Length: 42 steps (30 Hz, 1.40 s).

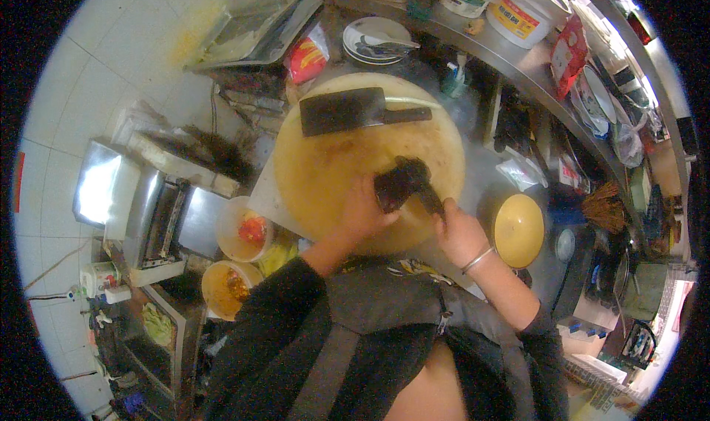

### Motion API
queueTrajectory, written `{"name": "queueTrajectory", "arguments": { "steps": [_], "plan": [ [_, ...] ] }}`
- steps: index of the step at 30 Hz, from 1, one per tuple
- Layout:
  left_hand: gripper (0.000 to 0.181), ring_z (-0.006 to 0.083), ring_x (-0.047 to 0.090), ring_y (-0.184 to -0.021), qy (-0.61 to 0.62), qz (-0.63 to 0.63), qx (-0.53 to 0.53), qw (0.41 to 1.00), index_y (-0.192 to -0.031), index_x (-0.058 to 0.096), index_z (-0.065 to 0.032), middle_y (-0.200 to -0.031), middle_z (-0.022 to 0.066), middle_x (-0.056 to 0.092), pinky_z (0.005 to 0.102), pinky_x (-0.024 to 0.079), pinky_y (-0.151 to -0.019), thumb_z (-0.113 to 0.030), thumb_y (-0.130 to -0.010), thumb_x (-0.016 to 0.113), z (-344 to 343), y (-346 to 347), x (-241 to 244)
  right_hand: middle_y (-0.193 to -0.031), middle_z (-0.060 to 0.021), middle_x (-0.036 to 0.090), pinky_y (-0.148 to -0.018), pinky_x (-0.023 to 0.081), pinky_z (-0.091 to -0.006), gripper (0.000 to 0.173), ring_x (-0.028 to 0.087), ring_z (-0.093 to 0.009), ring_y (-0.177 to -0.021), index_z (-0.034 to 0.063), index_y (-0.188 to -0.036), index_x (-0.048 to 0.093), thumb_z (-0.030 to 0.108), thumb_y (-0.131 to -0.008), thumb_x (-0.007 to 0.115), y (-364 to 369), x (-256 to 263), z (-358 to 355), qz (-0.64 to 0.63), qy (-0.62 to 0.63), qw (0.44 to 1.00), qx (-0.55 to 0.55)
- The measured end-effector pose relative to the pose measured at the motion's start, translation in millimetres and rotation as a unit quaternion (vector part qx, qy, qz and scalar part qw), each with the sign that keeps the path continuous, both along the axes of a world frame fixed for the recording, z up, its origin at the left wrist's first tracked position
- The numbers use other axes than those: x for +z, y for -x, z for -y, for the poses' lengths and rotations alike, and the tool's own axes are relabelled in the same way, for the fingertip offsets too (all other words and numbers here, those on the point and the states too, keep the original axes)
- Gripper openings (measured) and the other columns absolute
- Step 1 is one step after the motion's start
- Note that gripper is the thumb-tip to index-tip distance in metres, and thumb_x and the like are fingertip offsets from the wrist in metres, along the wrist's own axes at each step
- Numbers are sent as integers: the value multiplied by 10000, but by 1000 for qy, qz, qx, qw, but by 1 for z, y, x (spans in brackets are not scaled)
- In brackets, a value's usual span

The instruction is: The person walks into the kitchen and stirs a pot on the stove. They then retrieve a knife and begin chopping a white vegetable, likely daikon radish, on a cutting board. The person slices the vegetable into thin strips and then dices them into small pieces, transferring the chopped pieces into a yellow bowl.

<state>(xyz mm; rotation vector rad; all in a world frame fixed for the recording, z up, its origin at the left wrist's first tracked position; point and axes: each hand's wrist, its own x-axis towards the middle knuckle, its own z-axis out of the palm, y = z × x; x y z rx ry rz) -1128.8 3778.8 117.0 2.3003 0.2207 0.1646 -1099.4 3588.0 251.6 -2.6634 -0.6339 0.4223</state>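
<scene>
A round wooden chopping block [316, 171] lies before me. On its far part rests a dark cleaver [341, 113], handle to the right, beside a pale green-white stalk [410, 101]. My right hand [463, 235], with a bangle at the wrist, grips the handle of a second dark-bladed tool [413, 174], which looks like a cleaver but is blurred. Close against that tool's left side is my left hand [363, 210], fingers and thumb spread around the dark shape. Whether the left hand holds the blade or some food there is unclear.
Left of the block stand a tub with red food [224, 229] and another with chopped food [213, 290]. A yellow bowl [518, 229] sits at the right. Stacked plates with spoons [377, 27] lie beyond the block. A metal shelf [516, 60] curves along the right.
</scene>
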Motion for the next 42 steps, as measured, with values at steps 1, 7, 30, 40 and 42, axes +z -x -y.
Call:
{"name": "queueTrajectory", "arguments": {
  "steps": [1, 7, 30, 40, 42],
  "plan": [
    [890, 410, 461, -1015, -3, 2, 0, 1000, -1225, 315, 11, -1136, 257, 421, 462, 411, -852, -322, -541, 776, 0, 0, -2, -740, -260, 565, -599, 445, -494, 207, 558, -428, -690, 8, -899, 421, 199, -847, 481, -3, 1, -1, -5, 9, 1000, 3],
    [845, 392, 478, -991, -2, 22, 21, 1000, -1205, 352, -3, -1107, 235, 449, 457, 414, -839, -332, -552, 776, 2, 3, -2, -741, -260, 573, -643, 450, -490, 218, 567, -419, -712, -4, -944, 435, 190, -849, 464, -21, -9, -19, -46, 41, 998, 17],
    [737, 341, 316, -1252, -33, 17, -258, 966, -1264, 405, -124, -1338, 179, 341, 414, 269, -1032, -163, -612, 747, -65, 33, 8, -821, -258, 587, -677, 449, -498, 277, 566, -421, -754, 25, -992, 490, 244, -823, 483, -18, -101, 18, -6, -50, 992, -116],
    [775, 372, 464, -1043, -165, 63, 26, 984, -1268, 362, -92, -1218, 200, 409, 460, 400, -834, -305, -620, 731, -3, 75, 28, -829, -230, 600, -678, 466, -479, 347, 579, -400, -742, 61, -1104, 492, 230, -801, 502, 19, -82, 5, 15, -36, 998, -45],
    [825, 401, 453, -1039, -141, 27, 66, 987, -1281, 311, -42, -1201, 231, 419, 489, 371, -877, -309, -628, 738, 1, 77, 22, -823, -234, 592, -670, 466, -465, 291, 572, -403, -738, 36, -1040, 515, 205, -804, 510, 22, -83, 3, 23, -36, 999, -29]
  ]
}}
